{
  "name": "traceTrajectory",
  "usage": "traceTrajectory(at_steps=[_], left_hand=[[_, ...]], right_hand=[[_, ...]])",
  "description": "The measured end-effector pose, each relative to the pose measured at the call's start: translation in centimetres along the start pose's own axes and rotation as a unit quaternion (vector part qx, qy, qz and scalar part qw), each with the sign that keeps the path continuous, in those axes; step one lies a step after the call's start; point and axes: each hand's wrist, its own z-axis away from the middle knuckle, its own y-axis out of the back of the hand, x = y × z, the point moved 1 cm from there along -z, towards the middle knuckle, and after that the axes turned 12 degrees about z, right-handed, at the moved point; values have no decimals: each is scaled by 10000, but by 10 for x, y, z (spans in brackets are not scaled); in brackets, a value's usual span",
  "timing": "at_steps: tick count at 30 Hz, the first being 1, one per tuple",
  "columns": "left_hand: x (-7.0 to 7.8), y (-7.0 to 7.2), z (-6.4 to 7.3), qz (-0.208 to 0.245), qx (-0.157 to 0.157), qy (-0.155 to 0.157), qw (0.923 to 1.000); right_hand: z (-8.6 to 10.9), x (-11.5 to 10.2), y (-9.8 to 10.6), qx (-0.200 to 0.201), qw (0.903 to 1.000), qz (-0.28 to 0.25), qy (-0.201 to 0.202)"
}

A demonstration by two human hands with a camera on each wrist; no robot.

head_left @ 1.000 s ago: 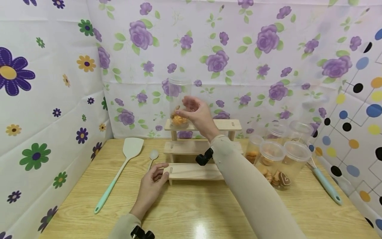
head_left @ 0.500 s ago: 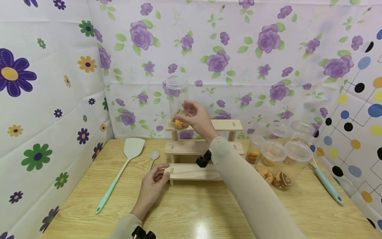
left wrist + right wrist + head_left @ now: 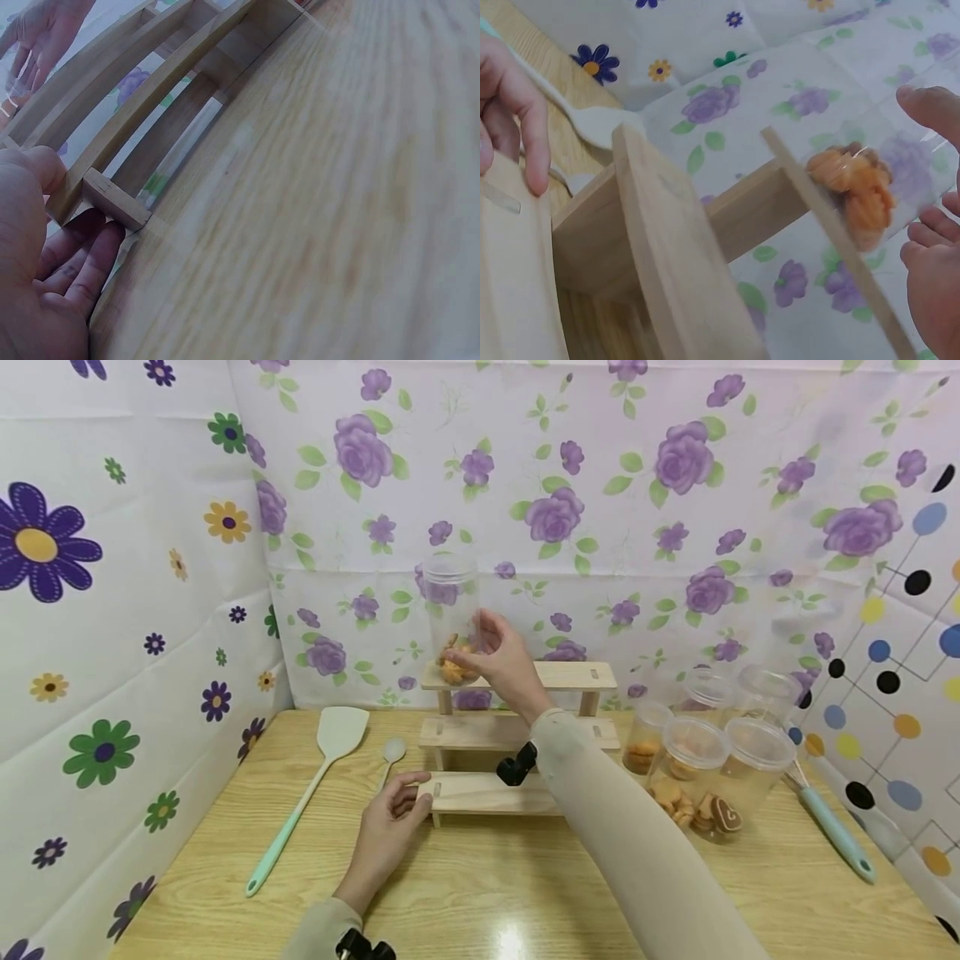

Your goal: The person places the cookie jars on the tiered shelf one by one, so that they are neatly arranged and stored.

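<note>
A clear lidded jar (image 3: 452, 610) with cookies in its bottom stands at the left end of the top tier of a wooden three-tier rack (image 3: 487, 792). My right hand (image 3: 504, 662) is beside this jar, thumb in front and fingers spread on its right side. In the right wrist view the fingers of that hand (image 3: 939, 277) are apart near the jar's wall; whether they touch it is hard to tell. My left hand (image 3: 387, 822) holds the left end of the lowest tier. In the left wrist view its thumb and fingers (image 3: 96, 262) go round the board's end.
Several clear jars with cookies, one a front jar (image 3: 693, 768), stand right of the rack. A whisk (image 3: 838, 835) with a blue handle lies beyond them. Left of the rack are a spatula (image 3: 341, 735) and a small spoon (image 3: 393, 750). Patterned cloths (image 3: 562, 460) hang around the table.
The jar, earlier upright, leans slightly left at its top in the later frames. My right hand's fingers have shifted a little right, away from the jar. My left hand keeps its place.
</note>
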Motion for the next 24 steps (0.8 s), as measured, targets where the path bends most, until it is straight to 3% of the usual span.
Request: traceTrajectory(at_steps=[5,13,24], left_hand=[[-1,0,0,23,-62,23,10000],[1,3,-1,-42,-55,-65,10000],[-2,2,-3,96,-112,45,9999]], right_hand=[[7,-9,10,304,9990,-71,306],[25,-38,31,780,9931,275,829],[76,-75,73,1175,9761,318,1799]])
